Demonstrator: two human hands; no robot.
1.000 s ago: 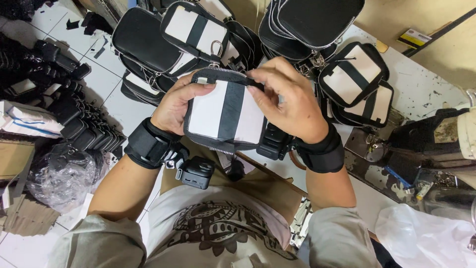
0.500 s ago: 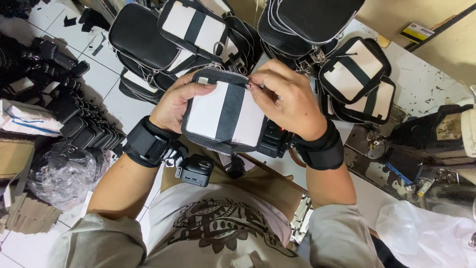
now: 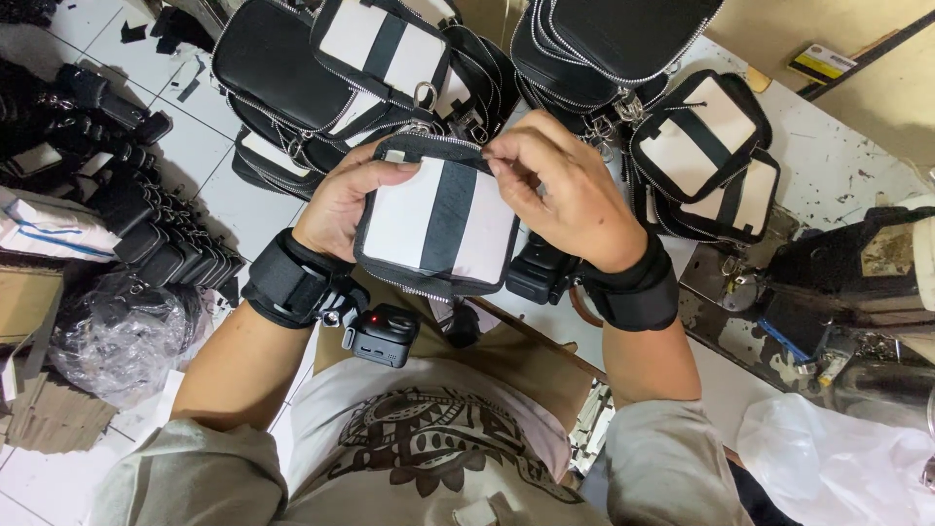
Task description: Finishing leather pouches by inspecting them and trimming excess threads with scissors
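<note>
Both my hands hold one black-and-white pouch [image 3: 438, 226] over my lap: left hand [image 3: 343, 200] gripping its side, right hand [image 3: 557, 185] pinching the top zipper edge; next I'd need a steady pull along it

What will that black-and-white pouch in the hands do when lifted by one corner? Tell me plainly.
The pouch would probably keep its flat shape: it stands upright between the left hand and right hand without sagging. It looks light, held at its edges by fingers alone. It seems unlikely to roll, being a flat rectangle.
</note>
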